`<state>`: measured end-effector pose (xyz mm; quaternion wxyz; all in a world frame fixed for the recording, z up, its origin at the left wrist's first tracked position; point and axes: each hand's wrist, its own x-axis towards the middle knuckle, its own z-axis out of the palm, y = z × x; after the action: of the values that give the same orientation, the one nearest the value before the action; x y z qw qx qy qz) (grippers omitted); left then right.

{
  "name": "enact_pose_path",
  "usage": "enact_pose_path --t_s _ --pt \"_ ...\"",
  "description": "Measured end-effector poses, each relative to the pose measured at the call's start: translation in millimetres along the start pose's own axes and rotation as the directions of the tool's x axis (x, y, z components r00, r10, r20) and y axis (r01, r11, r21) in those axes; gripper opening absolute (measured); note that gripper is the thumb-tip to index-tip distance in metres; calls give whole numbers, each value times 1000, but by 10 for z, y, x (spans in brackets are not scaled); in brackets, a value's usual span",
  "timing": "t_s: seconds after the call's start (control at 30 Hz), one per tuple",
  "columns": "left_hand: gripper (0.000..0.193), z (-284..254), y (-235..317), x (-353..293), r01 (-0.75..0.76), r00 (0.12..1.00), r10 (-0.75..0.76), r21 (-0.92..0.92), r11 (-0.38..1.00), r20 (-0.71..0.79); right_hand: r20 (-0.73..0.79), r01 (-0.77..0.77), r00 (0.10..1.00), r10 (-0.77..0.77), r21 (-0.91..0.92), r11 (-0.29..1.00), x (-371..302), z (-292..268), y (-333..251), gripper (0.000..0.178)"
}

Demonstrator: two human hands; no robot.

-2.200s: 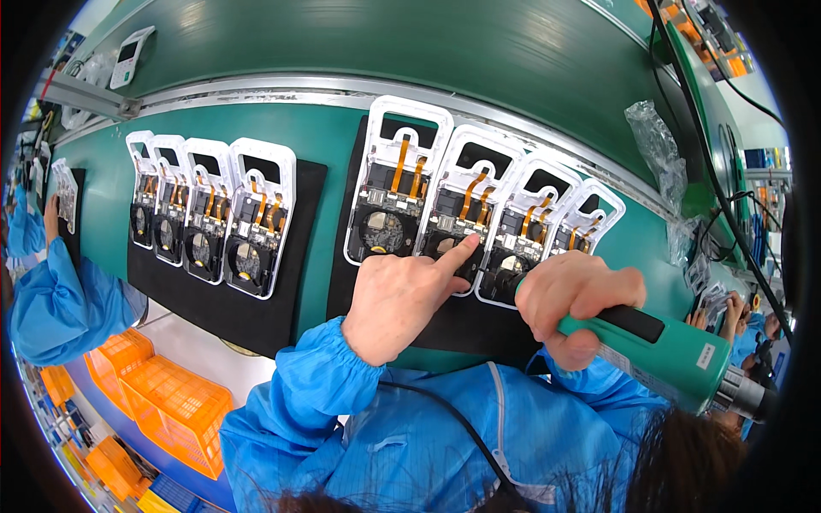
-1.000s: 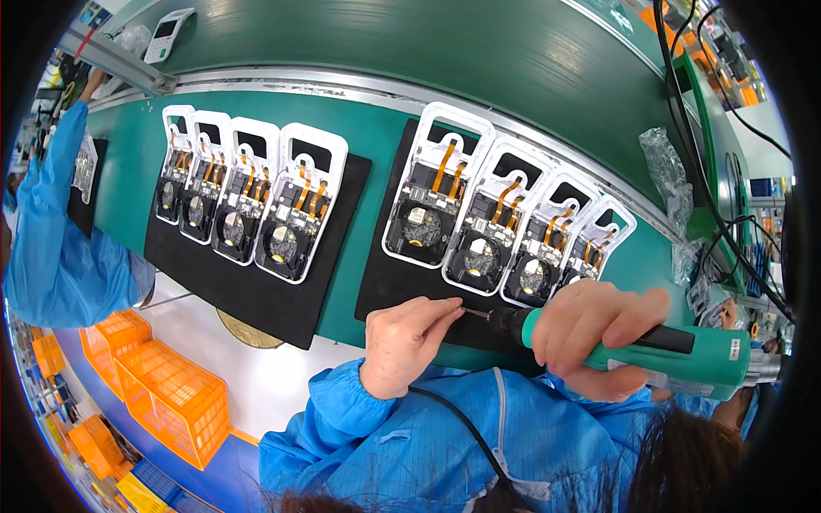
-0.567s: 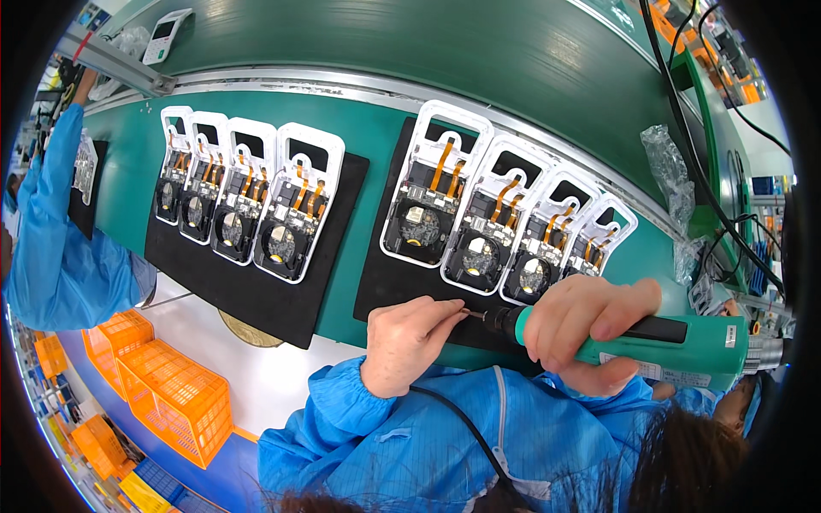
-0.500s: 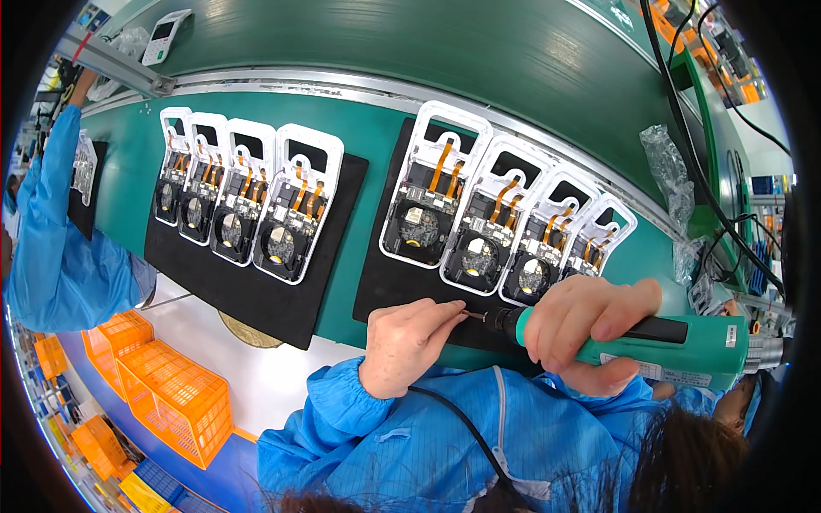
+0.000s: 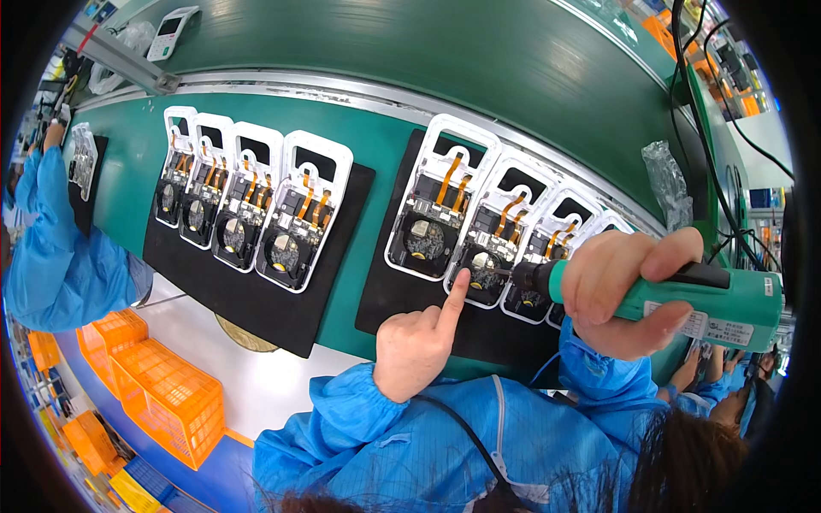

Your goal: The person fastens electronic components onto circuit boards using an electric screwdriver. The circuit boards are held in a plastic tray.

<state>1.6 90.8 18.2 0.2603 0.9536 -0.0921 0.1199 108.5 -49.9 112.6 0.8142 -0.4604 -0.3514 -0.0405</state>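
Note:
My right hand (image 5: 623, 295) is wrapped round a green electric screwdriver (image 5: 746, 309), its black nose and thin bit aimed left. The bit tip reaches the lower round part of a white-framed device (image 5: 463, 256), the second in the right-hand row, which shows circuit boards and orange ribbon cables. Beside that tip is the outstretched index finger of my left hand (image 5: 416, 349); its other fingers curl in, and nothing shows in them. Another device (image 5: 395, 248) stands on the left of the row. My right hand and the screwdriver partly cover the devices to the right.
A black mat (image 5: 376, 309) lies under this row; a second black mat (image 5: 295, 329) carries several similar devices. A metal rail (image 5: 342, 88) runs behind them. Black cables (image 5: 703, 162) and clear plastic wrap (image 5: 667, 179) are at right. Orange crates (image 5: 171, 398) stand lower left, below a co-worker's blue sleeve (image 5: 64, 265).
The screwdriver has moved up and its bit has come from the mat's near edge onto the second device. My left hand has gone from a pinch at the bit to a pointing finger.

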Motion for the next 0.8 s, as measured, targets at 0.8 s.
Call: enact_pose_path --t_s 0.8 --pt "57 -114 117 104 -43 976 -10 236 971 216 15 -176 982 188 -287 942 -36 153 239 41"
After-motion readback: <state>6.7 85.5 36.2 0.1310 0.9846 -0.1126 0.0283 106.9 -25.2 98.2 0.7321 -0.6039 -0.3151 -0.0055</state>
